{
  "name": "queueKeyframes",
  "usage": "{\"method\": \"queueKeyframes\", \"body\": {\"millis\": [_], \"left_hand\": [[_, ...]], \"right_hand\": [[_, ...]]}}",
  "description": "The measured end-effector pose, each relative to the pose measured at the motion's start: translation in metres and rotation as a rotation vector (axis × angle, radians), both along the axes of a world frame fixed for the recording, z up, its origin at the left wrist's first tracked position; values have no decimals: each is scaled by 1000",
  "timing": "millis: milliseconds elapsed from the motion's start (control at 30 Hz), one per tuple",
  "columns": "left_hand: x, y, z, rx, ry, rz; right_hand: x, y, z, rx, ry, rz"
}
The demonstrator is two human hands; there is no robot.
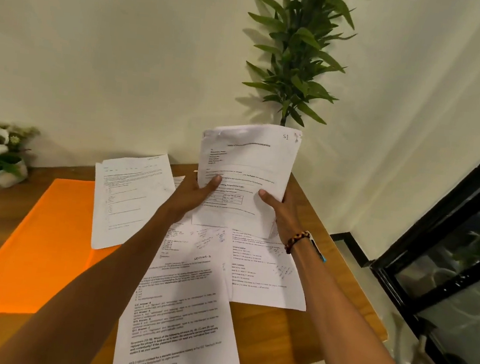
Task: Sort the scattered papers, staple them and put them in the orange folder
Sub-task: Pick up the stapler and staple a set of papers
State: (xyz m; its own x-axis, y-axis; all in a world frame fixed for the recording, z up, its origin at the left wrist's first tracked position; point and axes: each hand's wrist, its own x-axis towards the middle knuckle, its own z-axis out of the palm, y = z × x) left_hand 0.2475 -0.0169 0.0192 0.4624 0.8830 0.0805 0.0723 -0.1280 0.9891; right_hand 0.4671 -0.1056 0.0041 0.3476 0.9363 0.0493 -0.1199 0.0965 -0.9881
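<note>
**Paper stack held upright above the table, folder lying flat**

You hold a stack of papers [245, 179] in both hands above the table [303, 326]. Its sheets are white, printed, creased at the top corners, with "S1" handwritten at the upper right. The long axis stands near vertical, top edge toward the wall.

Your left hand [194, 194] has its grip closed on the stack's left edge, thumb across the front. Your right hand [279, 208] grips the right edge likewise.

Loose sheets [185, 310] lie scattered on the table below the stack, overlapping. Another sheet [129, 199] partly overlaps the orange folder [36, 248].

The folder lies flat at the table's left; whether it contains anything cannot be told.
</note>
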Motion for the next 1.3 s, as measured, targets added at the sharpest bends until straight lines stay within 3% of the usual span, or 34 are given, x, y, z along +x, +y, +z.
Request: {"method": "queueKeyframes", "body": {"millis": [133, 233, 433, 767, 1067, 1300], "left_hand": [[9, -11, 2, -47, -52, 3], [15, -12, 7, -52, -106, 74], [11, -13, -17, -131, 37, 40], [7, -7, -8, -68, 33, 93], [-37, -1, -13, -228, -149, 160], [-76, -12, -34, -211, -72, 378]], "right_hand": [[-4, 2, -11, 17, -119, -97], [-4, 4, -10, 47, -88, -219], [1, 6, -23, -29, -35, -110], [-4, 7, -7, 29, -391, -176], [-23, 1, -1, 56, -393, 65], [-64, 12, -19, -44, -537, 167]]}}
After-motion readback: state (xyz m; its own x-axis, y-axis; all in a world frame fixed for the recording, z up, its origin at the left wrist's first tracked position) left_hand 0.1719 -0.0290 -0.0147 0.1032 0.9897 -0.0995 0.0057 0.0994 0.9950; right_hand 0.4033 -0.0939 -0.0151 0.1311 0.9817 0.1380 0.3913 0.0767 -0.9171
